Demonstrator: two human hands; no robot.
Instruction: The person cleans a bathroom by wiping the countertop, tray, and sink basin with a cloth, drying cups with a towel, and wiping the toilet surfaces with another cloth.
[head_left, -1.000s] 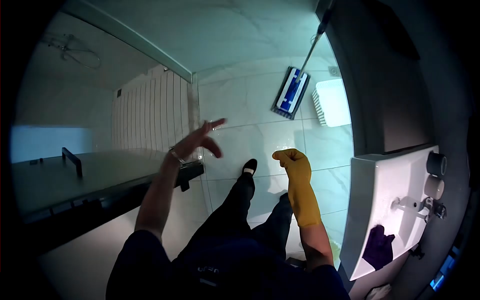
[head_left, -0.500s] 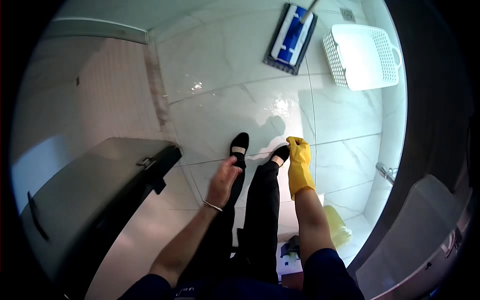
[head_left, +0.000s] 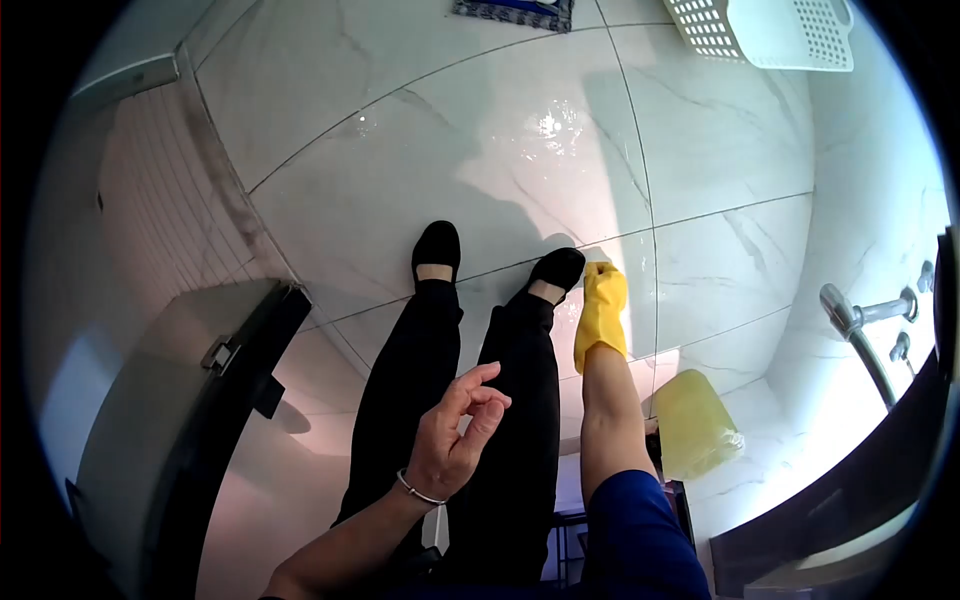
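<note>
My left hand [head_left: 460, 432] is bare, with a bracelet [head_left: 418, 490] at the wrist. It hangs in front of my dark trousers [head_left: 505, 400], fingers loosely bent and apart, with nothing in it. A yellow rubber glove [head_left: 602, 320] covers my right hand [head_left: 605, 285], which is curled closed just right of my black shoe [head_left: 557, 268]. The inside of that fist is hidden, so I cannot see whether it holds anything. My other black shoe [head_left: 437, 248] stands on the marbled tile floor [head_left: 370, 215].
A flat mop head [head_left: 515, 12] and a white plastic basket [head_left: 765, 35] lie ahead, partly cut off. To the right are a yellow bin with a liner [head_left: 690, 425] and a metal pipe [head_left: 870, 320]. An open door [head_left: 185, 400] stands at left. The floor shines wet ahead.
The view has shifted forward and down, so the mop head and basket now sit at the top edge. My left hand has come back toward my body. The gloved right hand stays closed.
</note>
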